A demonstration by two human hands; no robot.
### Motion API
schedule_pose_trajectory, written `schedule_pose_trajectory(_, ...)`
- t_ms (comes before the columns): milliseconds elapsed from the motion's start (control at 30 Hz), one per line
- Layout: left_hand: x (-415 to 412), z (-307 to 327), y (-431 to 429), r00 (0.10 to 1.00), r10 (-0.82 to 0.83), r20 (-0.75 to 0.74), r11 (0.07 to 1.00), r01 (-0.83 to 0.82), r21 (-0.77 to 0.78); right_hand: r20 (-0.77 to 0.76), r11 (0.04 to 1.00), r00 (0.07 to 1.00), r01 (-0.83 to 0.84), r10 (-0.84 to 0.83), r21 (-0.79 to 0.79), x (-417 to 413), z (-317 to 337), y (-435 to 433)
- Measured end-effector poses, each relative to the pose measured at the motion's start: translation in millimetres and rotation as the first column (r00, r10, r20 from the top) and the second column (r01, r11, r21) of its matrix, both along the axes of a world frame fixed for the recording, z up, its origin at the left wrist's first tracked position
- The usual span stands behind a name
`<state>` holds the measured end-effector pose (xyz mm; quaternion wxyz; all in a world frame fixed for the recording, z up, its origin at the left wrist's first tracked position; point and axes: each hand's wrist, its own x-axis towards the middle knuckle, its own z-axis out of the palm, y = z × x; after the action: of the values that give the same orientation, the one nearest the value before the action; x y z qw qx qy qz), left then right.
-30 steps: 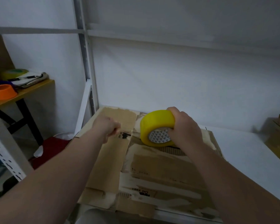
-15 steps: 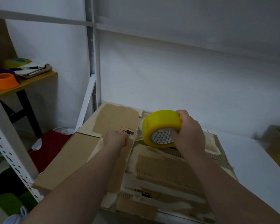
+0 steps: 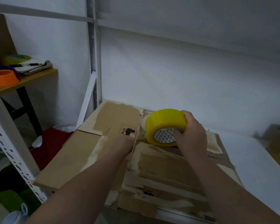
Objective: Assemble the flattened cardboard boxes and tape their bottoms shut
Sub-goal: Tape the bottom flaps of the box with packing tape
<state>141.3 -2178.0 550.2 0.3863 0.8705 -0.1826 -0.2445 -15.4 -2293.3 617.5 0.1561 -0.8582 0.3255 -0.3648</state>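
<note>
Now | right hand (image 3: pixel 191 135) grips tape roll (image 3: pixel 164 121) | left hand (image 3: pixel 125 143) apparently pinches box flap (image 3: pixel 115 116)

worn brown cardboard box (image 3: pixel 160 167) flaps-up, yellow tape roll (image 3: pixel 165 125) upright atop

label (image 3: pixel 127 132) | red dashed frame, black print "UN 348", turned sideways, last characters unclear | on cardboard box (image 3: pixel 81 157) top flap, 11 o'clock from box centre || second print (image 3: pixel 145 191) | black, upside down, blurred, begins "UN" | 6 o'clock, near edge
</note>
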Motion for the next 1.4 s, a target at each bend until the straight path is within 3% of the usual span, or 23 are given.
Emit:
schedule_pose_trajectory(67,-6.5,12.5,2.9,0.984,0.119,0.131,0.977,-0.093,-0.194,-0.006,1.000,1.000,-0.003,0.003,-0.005,-1.0,0.5,0.0)
schedule_pose_trajectory(100,-11.4,21.3,5.6,0.993,0.116,0.031,0.927,-0.097,-0.361,-0.006,1.000,1.000,-0.004,0.004,-0.007,-0.8,0.5,-0.1)
schedule_pose_trajectory(167,-24.6,38.1,11.4,0.961,-0.167,-0.221,0.785,-0.006,-0.620,0.002,1.000,1.000,0.000,0.000,-0.003,-1.0,-0.5,-0.2)
schedule_pose_trajectory(200,-28.7,41.9,13.6,0.911,-0.325,-0.253,0.748,0.084,-0.658,0.008,1.000,1.000,0.001,-0.001,0.006,-0.9,-1.3,-0.2)
schedule_pose_trajectory(267,-30.1,44.3,16.8,0.843,-0.476,-0.250,0.731,0.222,-0.645,0.022,1.000,1.000,-0.002,0.002,0.023,-0.7,-3.0,0.8)
schedule_pose_trajectory(467,-12.4,31.6,15.9,0.759,-0.543,-0.359,0.780,0.297,-0.551,0.051,0.997,0.998,-0.028,0.024,0.071,-1.1,-0.8,0.9)
schedule_pose_trajectory(667,-10.3,19.9,15.2,0.709,-0.517,-0.480,0.835,0.293,-0.466,0.112,0.970,0.993,-0.069,0.043,0.232,-5.3,-7.5,1.4)
schedule_pose_trajectory(733,-12.3,27.5,15.3,0.795,-0.506,-0.336,0.847,0.384,-0.368,0.130,0.957,0.991,-0.079,0.044,0.281,-5.4,-8.4,1.2)
schedule_pose_trajectory(800,-8.8,36.0,14.2,0.865,-0.501,0.023,0.837,0.491,-0.240,0.139,0.944,0.989,-0.088,0.045,0.318,-5.6,-9.1,0.0)
schedule_pose_trajectory(867,-3.3,43.6,14.3,0.717,-0.643,0.267,0.712,0.689,-0.137,0.142,0.930,0.989,-0.094,0.045,0.355,-6.3,-10.0,-2.3)
schedule_pose_trajectory(933,3.9,42.5,12.7,0.591,-0.756,0.282,0.616,0.788,-0.002,0.156,0.917,0.986,-0.110,0.053,0.384,-5.9,-9.7,-4.1)
schedule_pose_trajectory(1200,9.2,47.9,-0.1,0.454,-0.822,0.343,0.567,0.703,0.429,0.041,0.963,0.991,-0.132,0.126,0.234,-6.1,3.0,-5.1)
schedule_pose_trajectory(1300,5.8,53.8,0.6,0.477,-0.819,0.319,0.574,0.663,0.481,-0.048,0.985,0.990,-0.128,0.135,0.119,-16.7,11.3,-9.1)
schedule_pose_trajectory(1400,0.0,61.6,5.2,0.562,-0.796,0.226,0.584,0.615,0.529,-0.111,0.999,0.993,-0.022,0.025,0.027,-40.0,17.0,-27.4)
